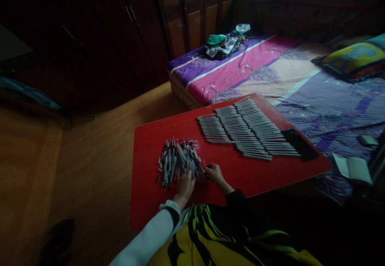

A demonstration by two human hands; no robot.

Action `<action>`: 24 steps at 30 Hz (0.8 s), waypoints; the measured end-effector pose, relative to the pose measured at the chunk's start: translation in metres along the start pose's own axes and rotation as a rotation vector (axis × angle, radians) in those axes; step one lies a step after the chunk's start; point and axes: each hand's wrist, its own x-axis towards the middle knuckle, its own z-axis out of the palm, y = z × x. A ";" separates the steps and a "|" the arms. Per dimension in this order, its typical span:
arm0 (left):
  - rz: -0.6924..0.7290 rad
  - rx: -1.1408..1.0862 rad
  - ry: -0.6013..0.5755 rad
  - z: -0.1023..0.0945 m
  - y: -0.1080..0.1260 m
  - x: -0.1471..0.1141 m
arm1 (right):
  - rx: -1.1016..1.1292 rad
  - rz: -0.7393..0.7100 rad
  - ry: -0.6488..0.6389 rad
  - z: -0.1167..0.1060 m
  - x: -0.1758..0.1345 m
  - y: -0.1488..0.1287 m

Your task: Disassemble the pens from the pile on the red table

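Observation:
A loose pile of slim grey-white pens, some with dark ends, lies jumbled on the red table. My left hand is at the near edge of this pile, its fingers bent together against the pens; what they grip is hidden. Just right of the pile, my right hand has thumb and finger pinched, with a thin pale stick poking up from them, seemingly a pen or part of one. Farther right, many similar pens lie side by side in three slanting rows.
A flat black object lies by the rows at the table's right. Behind the table is a bed with folded clothes and a pillow. An open notebook rests at the bed's edge. Dark wardrobes stand behind.

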 end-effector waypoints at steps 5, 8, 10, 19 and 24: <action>0.113 0.098 -0.134 -0.013 0.003 -0.001 | 0.110 0.029 -0.031 -0.007 -0.006 0.012; 0.167 0.130 -0.222 -0.024 0.003 -0.002 | 0.175 0.051 -0.031 -0.010 -0.006 0.017; 0.217 0.148 -0.290 -0.028 0.003 0.001 | 0.216 0.070 -0.026 -0.011 -0.004 0.020; 0.318 0.077 -0.346 -0.035 0.014 0.023 | 0.360 0.094 0.050 -0.015 0.002 0.028; 0.290 -0.007 -0.168 -0.040 0.027 0.016 | 0.443 -0.005 0.138 -0.029 -0.009 0.006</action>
